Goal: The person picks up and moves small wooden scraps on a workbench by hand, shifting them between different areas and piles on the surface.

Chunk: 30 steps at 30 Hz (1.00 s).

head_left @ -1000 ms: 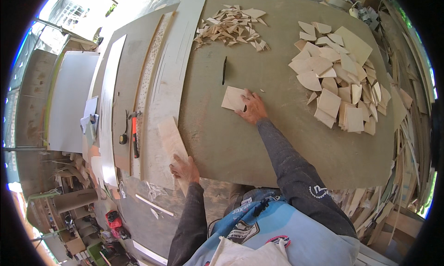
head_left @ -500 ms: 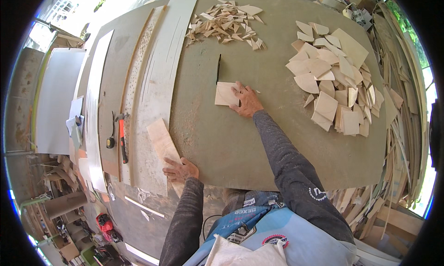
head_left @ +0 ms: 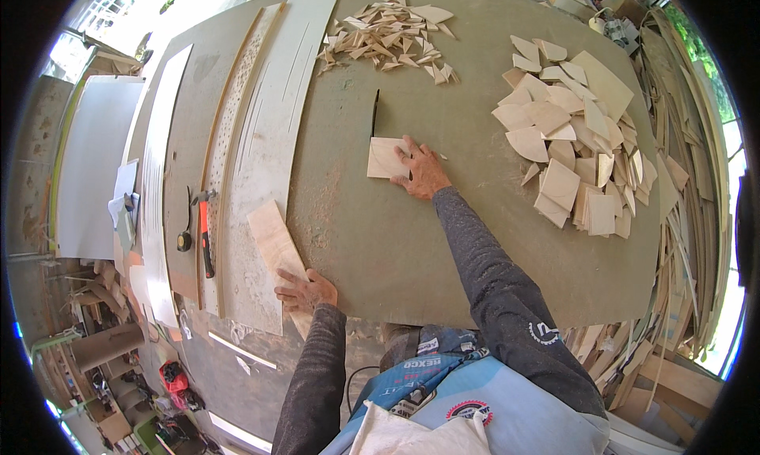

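Observation:
A small squarish piece of thin wood (head_left: 384, 159) lies flat on the greenish-brown table top (head_left: 443, 273), a curved line faintly visible on it. My right hand (head_left: 423, 172) rests on its right side, fingers spread. Directly beyond the piece's far edge is a dark narrow slot or blade (head_left: 375, 113); I cannot tell which. At the table's front left, a long narrow wooden board (head_left: 273, 237) lies at a slant on a pale metal strip. My left hand (head_left: 307, 291) lies across its near part with fingers apart, hiding some of it.
Small pointed offcuts (head_left: 386, 34) are heaped at the far middle. A larger pile of cut wood pieces (head_left: 566, 130) covers the right side. Leftward lie a hammer (head_left: 206, 237) and a tape measure (head_left: 184, 240). Stacked boards (head_left: 689, 154) line the right edge.
The view has shifted slightly. Both hands stay where they were, on the same wood piece and the same board.

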Available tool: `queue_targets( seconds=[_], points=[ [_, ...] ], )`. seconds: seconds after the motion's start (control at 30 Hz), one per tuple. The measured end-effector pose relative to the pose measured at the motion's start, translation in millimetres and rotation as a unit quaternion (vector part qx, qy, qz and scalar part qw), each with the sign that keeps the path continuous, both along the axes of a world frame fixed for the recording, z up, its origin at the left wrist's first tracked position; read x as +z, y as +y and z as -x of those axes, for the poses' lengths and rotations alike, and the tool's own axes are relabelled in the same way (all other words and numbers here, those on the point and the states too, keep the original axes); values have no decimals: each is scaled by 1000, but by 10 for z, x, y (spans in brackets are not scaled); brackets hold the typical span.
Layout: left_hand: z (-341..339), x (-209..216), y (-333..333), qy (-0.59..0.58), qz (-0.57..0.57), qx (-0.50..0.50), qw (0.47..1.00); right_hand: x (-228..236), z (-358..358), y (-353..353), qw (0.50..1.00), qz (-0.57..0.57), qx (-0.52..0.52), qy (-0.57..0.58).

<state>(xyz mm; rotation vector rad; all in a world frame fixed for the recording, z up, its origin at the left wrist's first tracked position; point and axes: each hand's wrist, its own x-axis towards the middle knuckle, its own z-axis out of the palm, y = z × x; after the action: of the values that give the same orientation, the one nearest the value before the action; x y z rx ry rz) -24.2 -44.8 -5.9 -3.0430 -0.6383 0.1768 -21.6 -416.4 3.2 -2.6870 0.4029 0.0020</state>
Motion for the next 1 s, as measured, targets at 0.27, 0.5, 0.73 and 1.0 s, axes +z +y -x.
queue_targets(
  seconds=[0.27,0.5,0.73,1.0],
  points=[
    [-5,86,-32,9,8,5,1000,124,-29,37,1000,-16,-17,14],
    [-1,67,-30,7,6,1,1000,60,-35,-11,1000,-4,-6,12],
    [-2,34,-5,6,-1,-1,1000,87,-64,10,1000,-4,-17,25],
    [-2,38,-18,9,-3,-3,1000,83,-85,-1,999,2,-29,24]
  ],
)
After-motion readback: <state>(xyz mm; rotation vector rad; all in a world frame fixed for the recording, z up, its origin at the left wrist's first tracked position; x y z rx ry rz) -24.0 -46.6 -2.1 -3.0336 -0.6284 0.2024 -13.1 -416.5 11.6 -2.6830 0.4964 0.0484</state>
